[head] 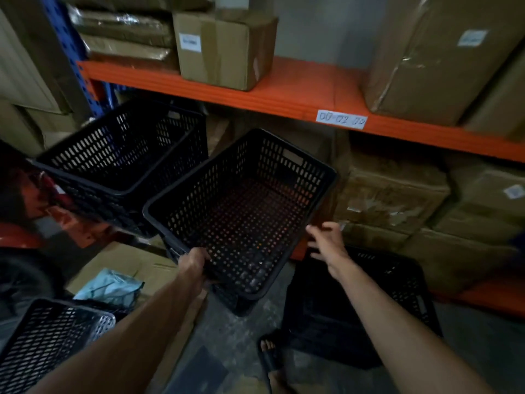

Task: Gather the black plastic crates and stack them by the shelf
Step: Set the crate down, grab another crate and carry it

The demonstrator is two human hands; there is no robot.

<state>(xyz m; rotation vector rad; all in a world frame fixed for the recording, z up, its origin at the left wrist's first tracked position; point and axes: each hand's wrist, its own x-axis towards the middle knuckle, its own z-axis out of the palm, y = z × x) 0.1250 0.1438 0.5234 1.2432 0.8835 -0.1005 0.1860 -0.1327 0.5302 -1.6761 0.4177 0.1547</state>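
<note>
A black perforated plastic crate (241, 211) hangs tilted in the middle of the view, and my left hand (196, 265) grips its near rim. My right hand (326, 243) hovers just off the crate's right rim, fingers spread, holding nothing. A second black crate (122, 160) stands behind to the left, apparently on top of another. A third black crate (363, 308) lies on the floor under my right forearm. A fourth black crate (48, 339) is at the bottom left. The orange shelf (298, 95) runs across the back.
Cardboard boxes (227, 49) sit on the shelf and fill the space below it (397, 194). A flat carton with a light blue bag (110, 285) lies on the floor at left. My sandalled foot (270, 354) stands on the concrete floor.
</note>
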